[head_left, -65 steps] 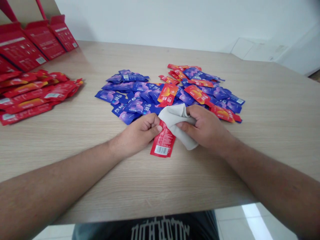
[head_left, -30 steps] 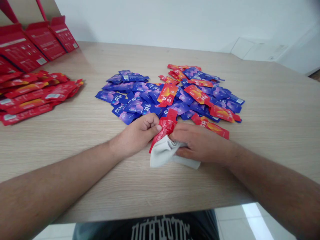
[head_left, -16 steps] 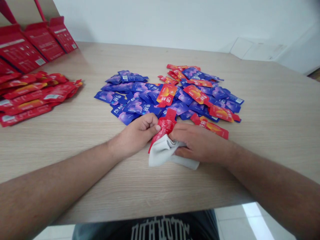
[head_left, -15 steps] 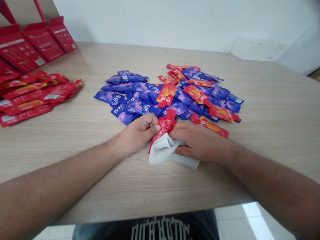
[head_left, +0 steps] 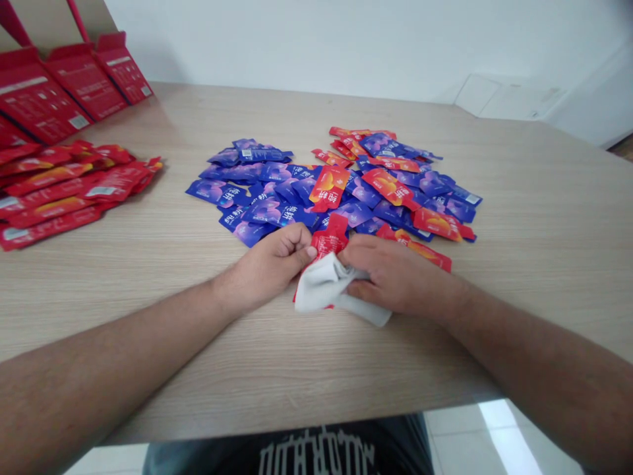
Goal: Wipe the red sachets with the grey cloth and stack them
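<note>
Red sachet (head_left: 328, 241) is seen pinched near its upper end by the curled left hand (head_left: 270, 262), right at the near edge of the heap of blue sachets (head_left: 267, 211) on the counter (head_left: 544, 290)! Its lower part is wrapped in a white cloth (head_left: 329, 285), which is bunched firmly in the closed right hand (head_left: 395, 277). A second red sachet (head_left: 430, 256) is lying just beside those knuckles, so it could be dragged out of place if the hand is swept forward. Should the pinch be loosened, the held sachet could be dropped onto the heap and lost among the others. Hard pulling could also split its thin seam. Further left, a spread of red sachets (head_left: 64, 194) is lying below the open red cartons (head_left: 42, 92).
</note>
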The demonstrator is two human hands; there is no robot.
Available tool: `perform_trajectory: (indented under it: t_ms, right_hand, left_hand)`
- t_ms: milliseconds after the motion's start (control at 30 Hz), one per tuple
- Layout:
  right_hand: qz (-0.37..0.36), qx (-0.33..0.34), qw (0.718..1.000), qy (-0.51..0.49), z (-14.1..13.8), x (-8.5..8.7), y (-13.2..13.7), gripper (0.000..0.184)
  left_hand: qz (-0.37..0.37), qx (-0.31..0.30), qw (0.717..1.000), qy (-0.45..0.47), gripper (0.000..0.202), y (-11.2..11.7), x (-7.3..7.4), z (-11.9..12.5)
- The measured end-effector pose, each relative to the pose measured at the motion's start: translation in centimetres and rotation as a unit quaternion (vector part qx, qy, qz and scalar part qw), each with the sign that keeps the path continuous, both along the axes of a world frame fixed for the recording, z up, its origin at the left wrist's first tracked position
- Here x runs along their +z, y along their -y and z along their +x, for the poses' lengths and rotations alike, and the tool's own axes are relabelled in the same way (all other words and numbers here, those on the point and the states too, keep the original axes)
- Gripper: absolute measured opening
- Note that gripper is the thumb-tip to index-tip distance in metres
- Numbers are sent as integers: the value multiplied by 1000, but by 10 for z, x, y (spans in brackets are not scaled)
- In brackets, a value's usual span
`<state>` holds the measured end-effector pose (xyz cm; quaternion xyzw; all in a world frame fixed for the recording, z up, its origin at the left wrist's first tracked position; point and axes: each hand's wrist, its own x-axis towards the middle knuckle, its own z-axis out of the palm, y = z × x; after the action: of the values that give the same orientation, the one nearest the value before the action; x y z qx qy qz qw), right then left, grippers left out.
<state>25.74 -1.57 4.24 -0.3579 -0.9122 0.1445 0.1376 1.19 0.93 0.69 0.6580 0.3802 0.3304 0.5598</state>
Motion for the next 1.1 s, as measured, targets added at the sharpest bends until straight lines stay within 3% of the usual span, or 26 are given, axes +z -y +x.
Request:
perform_trajectory:
  t_ms: [100, 200, 267, 367, 433, 600, 667, 767, 867, 933, 1033, 1100]
  right_hand:
    - [71, -131, 986, -75, 7, -6, -12, 20]
    - [73, -176, 976, -102, 7, -10, -16, 23]
    - [42, -116, 989, -79, 3, -8, -11, 20]
    - [-20, 33, 999, -6, -1, -2, -1, 12]
    - [-27, 49, 998, 17, 0, 0, -1, 10]
    - [76, -157, 981, -88, 9, -8, -16, 21]
    - [76, -176, 976, -103, 8, -10, -16, 23]
    - [16, -59, 997, -50, 2, -4, -7, 18]
    - [-44, 65, 997, 18, -1, 2, 0, 13]
    - [-21, 25, 999, 10, 2, 3, -3, 10]
    - [58, -126, 988, -65, 8, -3, -13, 18]
    - [77, -181, 976, -98, 9, -7, -17, 23]
  left_hand:
    - [-3, -12, 1000, 10, 24, -1, -1, 1]
    - [8, -16, 1000, 7, 24, -1, -1, 0]
    - [9, -12, 1000, -5, 24, -1, -1, 0]
    - [17, -2, 1000, -11, 24, -1, -1, -1]
    - [26, 4, 1000, -13, 23, -1, -1, 0]
    - [19, -5, 1000, -8, 21, 1, 1, 2]
    - [21, -8, 1000, -6, 21, 1, 2, 2]
    - [27, 0, 999, -21, 21, 1, 3, 1]
    - [29, 11, 999, -19, 22, 1, 3, 1]
    - [24, 12, 999, -18, 22, 1, 3, 1]
    - [16, 1, 1000, -17, 22, 2, 4, 2]
    - [16, -9, 1000, -12, 22, 2, 4, 2]
